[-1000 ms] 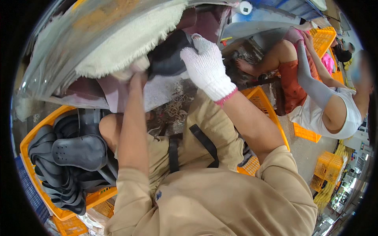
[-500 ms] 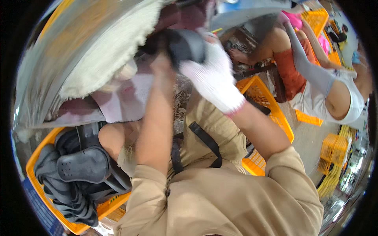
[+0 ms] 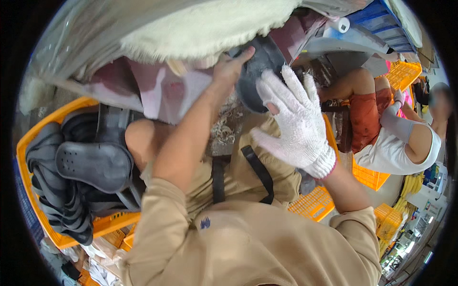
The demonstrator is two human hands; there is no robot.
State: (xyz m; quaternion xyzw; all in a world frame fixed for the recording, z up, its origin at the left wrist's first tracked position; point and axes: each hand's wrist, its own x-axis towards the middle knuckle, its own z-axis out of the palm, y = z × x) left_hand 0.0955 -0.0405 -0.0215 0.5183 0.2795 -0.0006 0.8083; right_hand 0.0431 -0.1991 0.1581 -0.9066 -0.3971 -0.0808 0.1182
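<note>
My bare left hand (image 3: 229, 66) grips a dark foam shoe (image 3: 262, 66) by its left edge, its thumb laid over the shoe. The shoe is held tilted, its hollow side partly facing me, above my lap. My right hand (image 3: 293, 112), in a white knitted glove, is stretched out with its fingers spread. It overlaps the shoe's right side from my side; I cannot tell whether its fingertips touch it. At my left, an orange crate (image 3: 28, 138) is heaped with dark foam shoes (image 3: 95, 164), one of them with small holes at its toe.
A white fleecy roller or pad (image 3: 210, 31) overhangs the work spot, beside a grey, stained machine body. Another orange crate (image 3: 312, 205) stands by my right leg. A co-worker in orange-red shorts (image 3: 365, 119) sits at the right, with orange crates around.
My gloved right hand has let go of the shoe and drawn back to the right, fingers spreading. My left hand has moved right with the shoe, which has turned. The view has shifted.
</note>
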